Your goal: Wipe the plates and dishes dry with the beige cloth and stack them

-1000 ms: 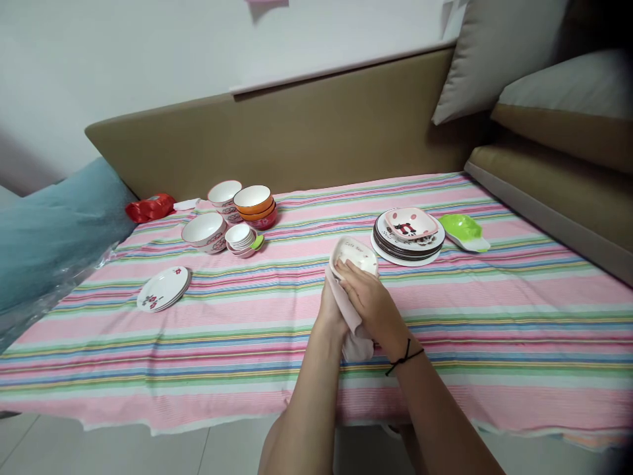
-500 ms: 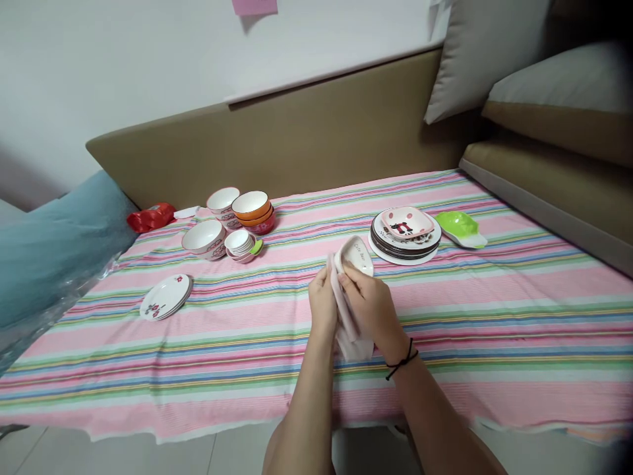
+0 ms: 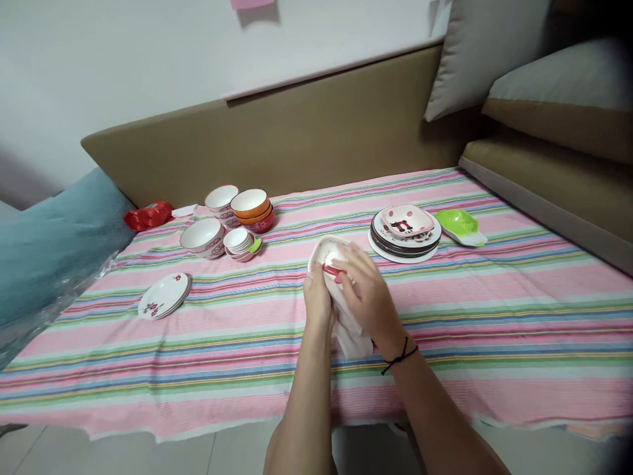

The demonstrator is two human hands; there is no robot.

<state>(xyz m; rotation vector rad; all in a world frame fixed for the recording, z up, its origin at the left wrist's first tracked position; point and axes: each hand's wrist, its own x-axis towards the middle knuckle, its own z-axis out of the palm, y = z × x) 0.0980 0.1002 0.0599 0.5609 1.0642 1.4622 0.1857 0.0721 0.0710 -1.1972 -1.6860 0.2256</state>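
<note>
My left hand (image 3: 318, 298) is closed around the near left edge of a small white dish (image 3: 321, 249) with a red print inside. The dish is tilted, its inside facing up and toward me. My right hand (image 3: 366, 290) lies over the right part of the dish, its fingers smeared by motion. A pale cloth (image 3: 352, 333) hangs below the dish between both hands. How the right fingers meet the cloth is hidden. To the right is a stack of dark-rimmed plates (image 3: 378, 245) topped by a pink square bowl (image 3: 420, 223).
A green leaf-shaped dish (image 3: 457, 223) lies at the right. At the left are white flowered plates (image 3: 165, 295), patterned bowls (image 3: 202, 236), orange bowls (image 3: 251, 206), small white bowls (image 3: 237, 239) and a red package (image 3: 149, 216). A striped cloth (image 3: 237, 359) covers the surface; cushions (image 3: 558, 109) stand at the right.
The dish has turned from nearly upright and half wrapped in cloth to showing its inside, and moved slightly left. My right hand has shifted over its inside. The cloth now hangs lower.
</note>
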